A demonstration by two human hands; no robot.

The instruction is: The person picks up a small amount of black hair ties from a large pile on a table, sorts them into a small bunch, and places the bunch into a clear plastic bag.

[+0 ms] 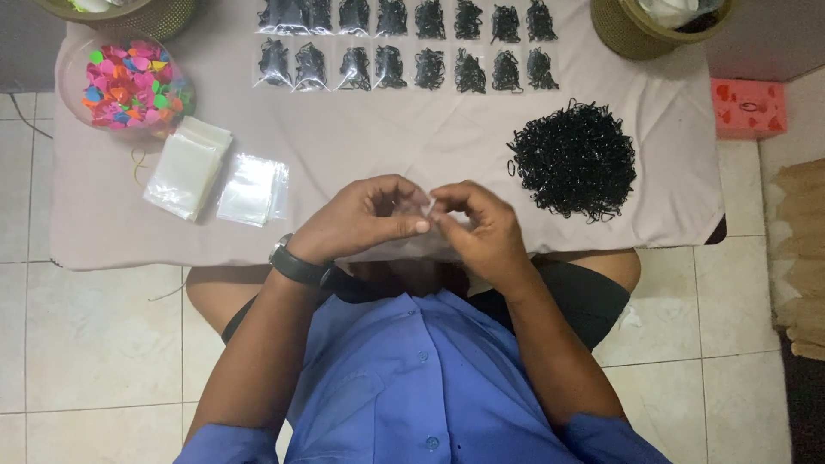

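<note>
grip: both hands pinch one small clear bag [412, 245]; left hand [365, 219] and right hand [481, 232] meet fingertip to fingertip at the table's 6 o'clock edge.
tip: I'd rub the bag mouth open gently, no yanking.
bands: black elastic pile [574, 161] at 2 o'clock.
spares: empty bags [215, 179] at 9 o'clock.
surface: beige cloth table [361, 137], pale tile floor around.

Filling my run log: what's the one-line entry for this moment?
left hand: holds bag | right hand: pinches bag | band pile: right, untouched
</note>
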